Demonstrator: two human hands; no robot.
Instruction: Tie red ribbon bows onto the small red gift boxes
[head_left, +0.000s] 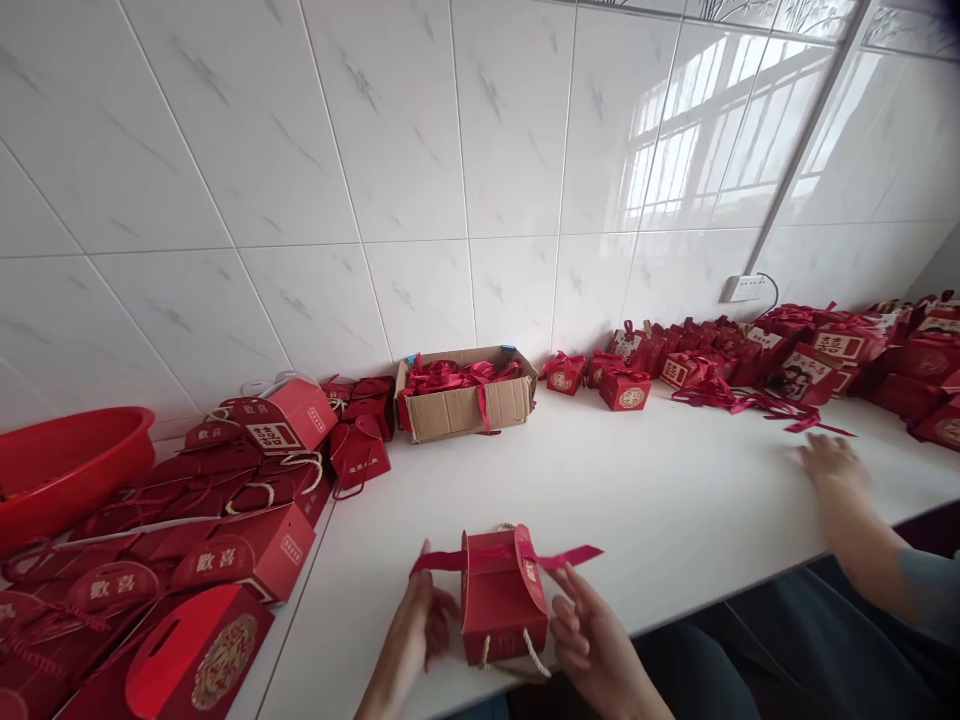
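Observation:
A red gift box [501, 610] with curved flaps and twisted cord handles stands on the white table near its front edge. A dark red ribbon [574, 557] passes across the box top and sticks out on both sides. On the left side, my left hand [414, 625] pinches the ribbon's end between its fingers. My right hand [592, 635] is at the box's right side, its thumb and forefinger closed on the ribbon close to the flap. The other fingers of that hand are curled.
Red boxes [217, 560] and a red basin [82, 460] lie at left. A cardboard box [469, 412] of ribbons stands by the wall. Many finished-looking red boxes [735, 350] line the back right. Another person's hand [832, 465] rests on the table [675, 480] at right.

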